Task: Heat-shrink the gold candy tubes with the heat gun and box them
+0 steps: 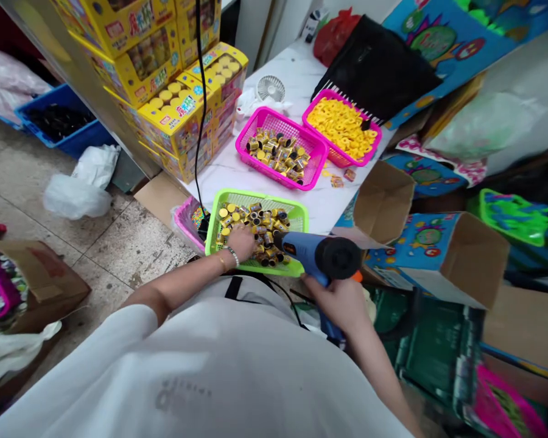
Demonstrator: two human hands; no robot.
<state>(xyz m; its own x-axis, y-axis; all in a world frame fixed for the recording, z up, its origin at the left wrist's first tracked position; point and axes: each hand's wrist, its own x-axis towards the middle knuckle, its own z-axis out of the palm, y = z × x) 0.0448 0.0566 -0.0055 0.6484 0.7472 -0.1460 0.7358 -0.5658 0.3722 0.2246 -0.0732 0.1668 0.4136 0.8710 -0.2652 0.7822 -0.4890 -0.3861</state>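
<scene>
My left hand (241,241) reaches into a green basket (256,201) full of several small yellow-capped containers (260,222); its fingers are curled down among them, and what they hold is hidden. My right hand (340,301) grips the handle of a blue and black heat gun (322,255), whose nozzle points left over the green basket. A beaded bracelet sits on my left wrist.
Behind the green basket, on a white marble-look table (296,79), stand a pink basket (281,149) of similar containers and another pink basket (342,128) of yellow rings. Yellow product boxes (178,115) are stacked left. Open cardboard boxes (438,249) crowd the right. A small fan (271,89) stands behind.
</scene>
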